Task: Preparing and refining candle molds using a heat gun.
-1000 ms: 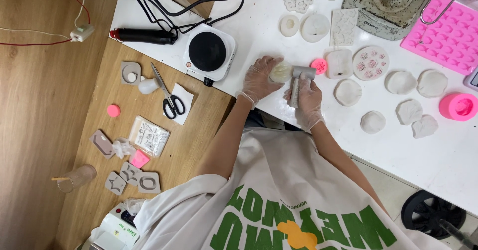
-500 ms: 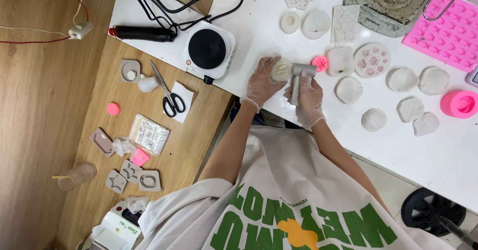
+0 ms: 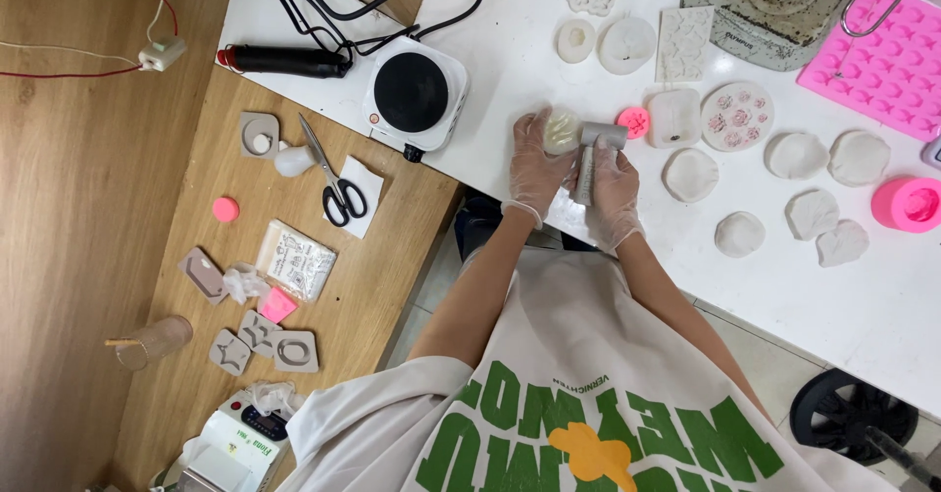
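Observation:
Both my hands wear thin clear gloves and meet over the white table (image 3: 863,306). My left hand (image 3: 537,164) holds a small pale round mould (image 3: 562,130) against the tabletop. My right hand (image 3: 613,183) grips the handle of a small grey mallet-like tool (image 3: 595,147), whose head lies right beside the pale mould. A small pink round mould (image 3: 632,121) lies just right of the tool's head.
White flat moulds (image 3: 692,173) and discs lie to the right, with a pink tray mould (image 3: 887,61) and a pink cup mould (image 3: 907,205). A small hot plate (image 3: 412,92) stands left of my hands. Scissors (image 3: 333,180) and grey shaped moulds lie on the wooden table.
My left hand has turned the pale mould so its patterned face shows, and my left arm has swung closer to the right one. The tool stays by the mould.

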